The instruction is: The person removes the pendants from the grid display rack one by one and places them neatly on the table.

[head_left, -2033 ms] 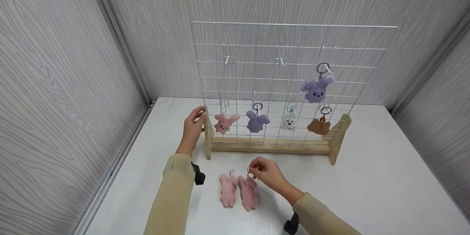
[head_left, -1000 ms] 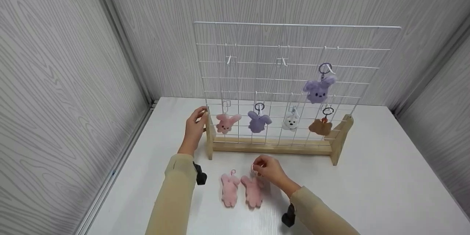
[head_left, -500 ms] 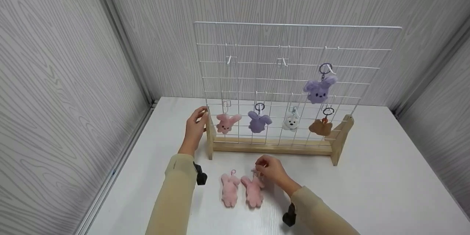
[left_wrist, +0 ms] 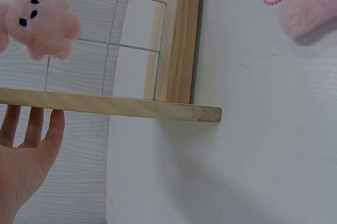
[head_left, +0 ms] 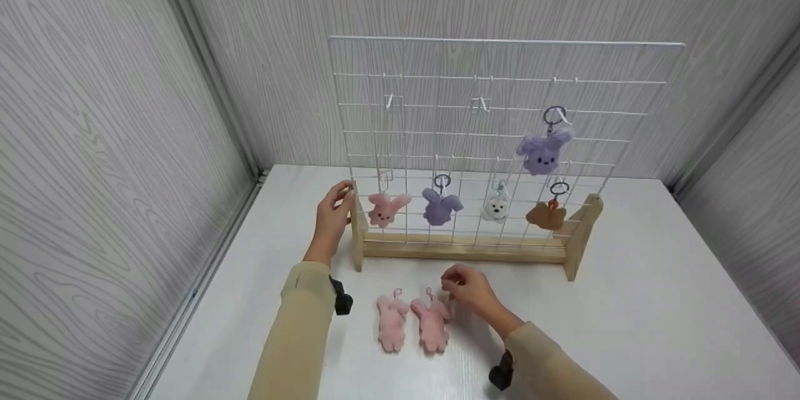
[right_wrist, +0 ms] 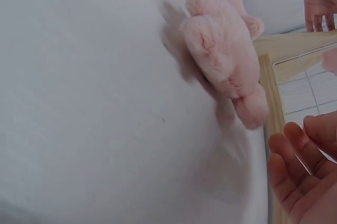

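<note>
My left hand [head_left: 330, 215] touches the wooden left end post [left_wrist: 158, 109] of a wire display rack, fingertips pressed against its outer face in the left wrist view. Two pink plush bunny keychains, a left one [head_left: 392, 323] and a right one [head_left: 432, 325], lie side by side on the white table, each with a pink beaded ring at its top. My right hand [head_left: 472, 290] is just right of the right bunny's ring, apart from it. Its fingers [right_wrist: 296, 147] are loosely bent, and nothing shows between them.
On the rack's wire grid [head_left: 506, 42] hang a pink bunny [head_left: 386, 209], a purple bunny [head_left: 439, 207], a white plush [head_left: 495, 209], a brown plush [head_left: 546, 216] and a higher purple bunny [head_left: 542, 153]. Two bare hooks stick out at the upper left.
My right hand has let go of the right pink bunny's ring and drawn away to the right. That bunny was shifted slightly rightward earlier. The left hand stays at the post.
</note>
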Demonstrator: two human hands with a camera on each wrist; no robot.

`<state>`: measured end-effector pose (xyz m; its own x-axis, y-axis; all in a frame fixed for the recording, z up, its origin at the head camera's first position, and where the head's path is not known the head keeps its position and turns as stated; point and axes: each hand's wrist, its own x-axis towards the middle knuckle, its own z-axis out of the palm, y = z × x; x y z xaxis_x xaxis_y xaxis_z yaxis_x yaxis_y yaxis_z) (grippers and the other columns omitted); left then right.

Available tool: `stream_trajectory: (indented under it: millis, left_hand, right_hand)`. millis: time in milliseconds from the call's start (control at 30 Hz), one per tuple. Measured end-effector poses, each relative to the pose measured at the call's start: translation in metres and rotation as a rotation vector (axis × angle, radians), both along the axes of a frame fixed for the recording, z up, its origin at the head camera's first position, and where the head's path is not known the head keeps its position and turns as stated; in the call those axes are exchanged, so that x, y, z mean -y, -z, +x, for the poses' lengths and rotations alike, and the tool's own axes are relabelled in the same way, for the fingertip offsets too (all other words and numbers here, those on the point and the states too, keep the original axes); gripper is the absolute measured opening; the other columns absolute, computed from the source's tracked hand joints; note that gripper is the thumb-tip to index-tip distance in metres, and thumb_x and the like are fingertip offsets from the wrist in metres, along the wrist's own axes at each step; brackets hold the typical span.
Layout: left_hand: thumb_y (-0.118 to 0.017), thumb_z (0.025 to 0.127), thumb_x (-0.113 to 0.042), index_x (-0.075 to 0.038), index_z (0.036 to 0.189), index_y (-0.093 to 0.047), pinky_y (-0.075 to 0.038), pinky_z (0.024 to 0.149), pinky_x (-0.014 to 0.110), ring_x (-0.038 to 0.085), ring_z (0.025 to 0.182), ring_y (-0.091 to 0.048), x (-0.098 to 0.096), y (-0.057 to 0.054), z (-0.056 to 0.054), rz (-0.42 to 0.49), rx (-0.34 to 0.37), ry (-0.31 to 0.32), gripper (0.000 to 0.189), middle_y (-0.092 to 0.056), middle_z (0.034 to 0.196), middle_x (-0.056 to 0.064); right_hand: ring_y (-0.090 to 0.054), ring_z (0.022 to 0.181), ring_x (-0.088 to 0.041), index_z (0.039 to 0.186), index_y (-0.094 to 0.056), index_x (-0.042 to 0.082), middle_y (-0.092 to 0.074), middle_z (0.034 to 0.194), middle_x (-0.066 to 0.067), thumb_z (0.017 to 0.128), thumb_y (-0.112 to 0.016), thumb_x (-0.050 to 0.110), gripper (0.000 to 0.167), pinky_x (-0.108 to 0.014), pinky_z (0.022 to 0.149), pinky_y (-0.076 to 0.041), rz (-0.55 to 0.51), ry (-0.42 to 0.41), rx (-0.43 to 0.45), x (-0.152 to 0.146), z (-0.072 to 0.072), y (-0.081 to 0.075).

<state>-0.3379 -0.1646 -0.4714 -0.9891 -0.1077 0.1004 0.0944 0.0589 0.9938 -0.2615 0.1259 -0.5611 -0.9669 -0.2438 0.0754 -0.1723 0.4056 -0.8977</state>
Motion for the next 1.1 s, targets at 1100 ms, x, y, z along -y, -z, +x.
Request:
stream_trajectory:
  millis: [1100]
  left_hand:
    - [-0.049, 0.098, -0.031, -0.02, 0.134, -0.048, -0.046, 0.089, 0.044, 0.025, 0.116, -0.047, 0.0, 0.002, 0.0, -0.022, 0.003, 0.005, 0.038, -0.045, 0.131, 0.008]
  right_hand:
    - [-0.061, 0.072, -0.038, 0.095, -0.063, -0.003, -0.063, 0.082, -0.019, 0.089, -0.058, -0.004, 0.008, -0.031, 0.062, -0.053, -0.09, -0.008, -0.058, -0.031, 0.051, -0.069]
